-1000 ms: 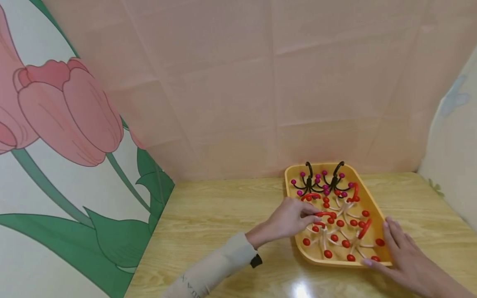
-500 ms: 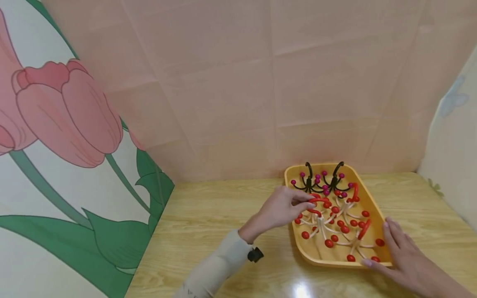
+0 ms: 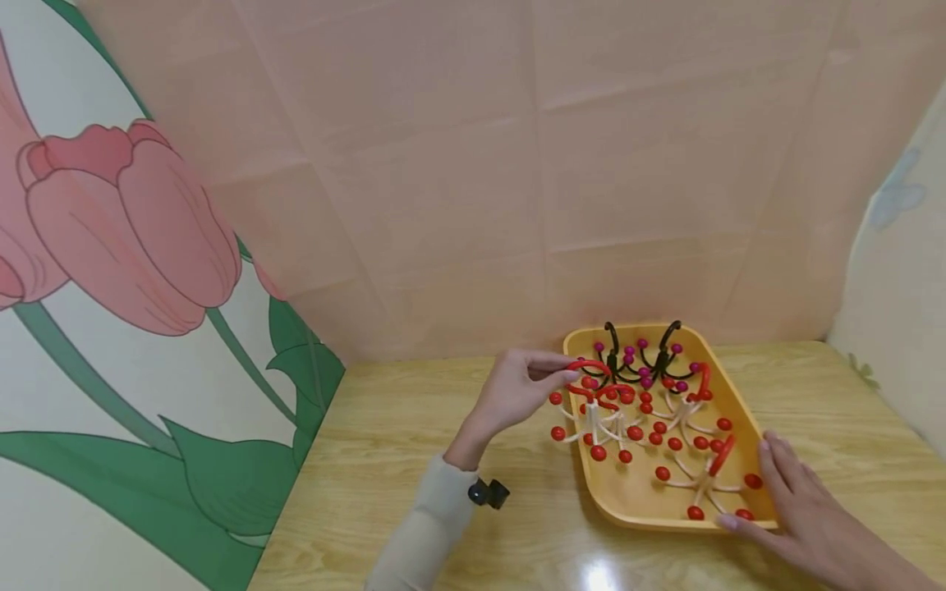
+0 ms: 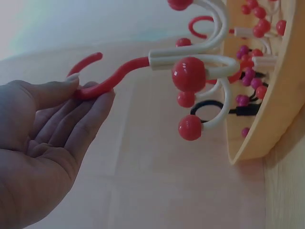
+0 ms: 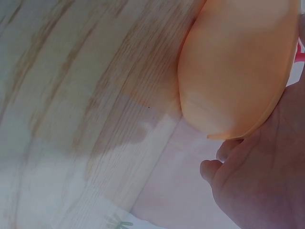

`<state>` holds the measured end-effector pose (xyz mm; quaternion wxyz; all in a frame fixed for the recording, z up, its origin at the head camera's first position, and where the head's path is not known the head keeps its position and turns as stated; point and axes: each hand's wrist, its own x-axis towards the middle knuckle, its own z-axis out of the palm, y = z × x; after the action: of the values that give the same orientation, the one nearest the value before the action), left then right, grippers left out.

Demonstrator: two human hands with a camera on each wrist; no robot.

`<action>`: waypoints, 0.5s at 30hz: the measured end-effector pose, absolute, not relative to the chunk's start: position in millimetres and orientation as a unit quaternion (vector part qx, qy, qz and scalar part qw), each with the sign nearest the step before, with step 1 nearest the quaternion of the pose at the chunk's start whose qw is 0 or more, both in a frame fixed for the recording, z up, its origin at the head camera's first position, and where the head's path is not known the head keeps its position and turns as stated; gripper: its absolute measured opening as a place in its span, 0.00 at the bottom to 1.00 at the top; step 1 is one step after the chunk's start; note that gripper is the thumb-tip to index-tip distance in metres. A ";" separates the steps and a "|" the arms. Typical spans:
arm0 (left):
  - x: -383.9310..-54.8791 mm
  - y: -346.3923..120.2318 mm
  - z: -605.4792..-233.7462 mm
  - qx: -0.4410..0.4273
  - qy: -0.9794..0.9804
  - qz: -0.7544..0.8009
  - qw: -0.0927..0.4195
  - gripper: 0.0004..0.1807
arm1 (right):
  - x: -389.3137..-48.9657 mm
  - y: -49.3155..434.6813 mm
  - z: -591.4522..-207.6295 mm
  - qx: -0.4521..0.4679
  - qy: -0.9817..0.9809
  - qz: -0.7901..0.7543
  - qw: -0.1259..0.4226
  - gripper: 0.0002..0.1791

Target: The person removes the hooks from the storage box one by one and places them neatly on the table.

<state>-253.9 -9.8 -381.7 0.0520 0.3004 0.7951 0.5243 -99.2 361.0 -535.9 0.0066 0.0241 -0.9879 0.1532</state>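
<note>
In the head view my left hand point(image 3: 517, 390) pinches the red curved handle of a small white multi-armed hook point(image 3: 591, 417) with red ball tips. It hangs upright at the left side of the yellow tray point(image 3: 602, 509), some of its balls outside the rim. The left wrist view shows thumb and fingertips on the red handle point(image 4: 102, 88), with the white arms and balls point(image 4: 188, 74) raised above the tray. My right hand point(image 3: 813, 509) rests against the tray's near right corner, thumb at the front edge and fingers along the outer side wall.
Inside the tray lie more white hooks point(image 3: 705, 480) with red handles and balls. Two black hooks point(image 3: 662, 361) with magenta balls stand at its far end. The tray sits on a wood-grain table point(image 3: 429, 410) before a pink backdrop point(image 3: 443, 205); a tulip-print panel point(image 3: 148, 230) is at left.
My left hand has raised the white hook and moved it left and away from me, from over the tray's front-left part to its left rim. My right hand has stayed at the corner.
</note>
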 end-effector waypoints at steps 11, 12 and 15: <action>-276.7 -35.0 -391.7 0.297 0.788 0.539 0.015 0.13 | -96.7 362.4 -539.8 0.035 -0.985 0.168 0.023 0.69; -279.0 -37.4 -392.6 0.293 0.788 0.542 0.013 0.13 | -96.6 362.4 -540.3 0.034 -0.985 0.166 0.024 0.69; -285.9 -43.7 -395.6 0.281 0.793 0.541 0.005 0.12 | -97.2 362.9 -540.7 0.031 -0.985 0.168 0.020 0.69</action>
<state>-285.9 -43.7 -395.6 0.0046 0.2805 0.7927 0.5412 -97.2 362.9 -540.7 0.0197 0.0306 -0.9852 0.1677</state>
